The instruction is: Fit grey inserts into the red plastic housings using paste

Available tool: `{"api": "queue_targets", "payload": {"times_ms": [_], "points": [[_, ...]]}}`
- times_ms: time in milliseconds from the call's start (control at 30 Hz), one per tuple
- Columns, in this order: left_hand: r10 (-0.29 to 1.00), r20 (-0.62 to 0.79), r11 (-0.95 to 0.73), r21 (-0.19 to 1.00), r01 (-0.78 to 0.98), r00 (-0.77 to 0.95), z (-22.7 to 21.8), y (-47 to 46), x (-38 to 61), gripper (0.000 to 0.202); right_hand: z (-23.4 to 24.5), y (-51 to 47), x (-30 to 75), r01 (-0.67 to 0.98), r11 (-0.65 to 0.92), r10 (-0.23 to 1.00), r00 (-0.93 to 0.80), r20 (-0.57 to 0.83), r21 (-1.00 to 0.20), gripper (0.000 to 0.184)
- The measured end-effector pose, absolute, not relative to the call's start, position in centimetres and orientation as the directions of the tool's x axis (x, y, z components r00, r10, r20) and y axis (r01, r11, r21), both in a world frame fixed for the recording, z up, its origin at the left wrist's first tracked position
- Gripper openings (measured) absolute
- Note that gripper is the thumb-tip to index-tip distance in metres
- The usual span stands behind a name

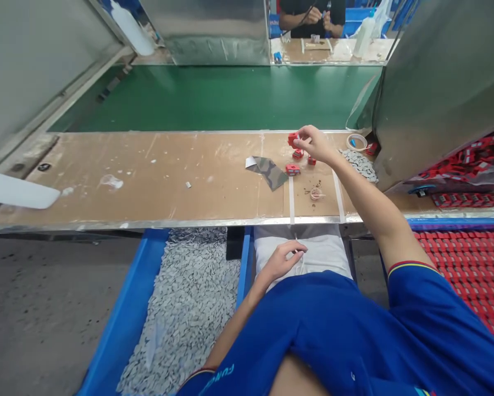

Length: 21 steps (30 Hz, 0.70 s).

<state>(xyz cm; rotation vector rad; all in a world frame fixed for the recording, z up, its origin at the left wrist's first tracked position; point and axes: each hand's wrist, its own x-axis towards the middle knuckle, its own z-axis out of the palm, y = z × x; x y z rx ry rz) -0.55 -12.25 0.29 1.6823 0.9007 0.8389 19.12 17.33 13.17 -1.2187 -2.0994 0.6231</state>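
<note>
Your right hand (pixel 315 144) pinches a small red plastic block (pixel 293 139) in a closed grip, just above the tan board-topped table (pixel 156 181). Three more red blocks (pixel 298 154) sit on the table just below it, near a heap of small grey pieces (pixel 360 165). Your left hand (pixel 282 261) curls over a white cushion (pixel 325 254) in front of the table; I cannot tell whether that grip holds anything.

I see a green belt (pixel 214 99) far off, grey pieces (pixel 184 297) in a blue bin (pixel 123 324) near left, and red parts (pixel 469 275) near right.
</note>
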Motion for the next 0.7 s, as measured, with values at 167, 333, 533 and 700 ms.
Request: {"api": "queue_targets", "payload": {"times_ms": [167, 333, 533, 700], "points": [[0.891, 0.147, -0.227, 0.964, 0.141, 0.430, 1.3, -13.6, -0.3, 0.031, 14.3, 5.3, 21.4, 0.083, 0.469, 0.840, -0.351, 0.414, -0.880, 0.044], [0.933, 0.213, -0.203, 0.977, -0.065, 0.292, 2.0, -14.2, -0.3, 0.044, 10.7, -7.8, 21.7, 0.118, 0.454, 0.879, -0.217, 0.424, -0.883, 0.037], [0.934, 0.149, -0.121, 0.987, -0.104, 0.325, 0.7, -15.4, 0.0, 0.054, 5.0, -15.4, 19.8, 0.384, 0.454, 0.887, -0.278, 0.368, -0.804, 0.037], [0.963, 0.068, -0.076, 0.997, 0.021, 0.262, -0.8, -16.0, -0.8, 0.060, 3.1, -16.9, 18.9, 0.451, 0.441, 0.876, -0.404, 0.263, -0.776, 0.044]]}}
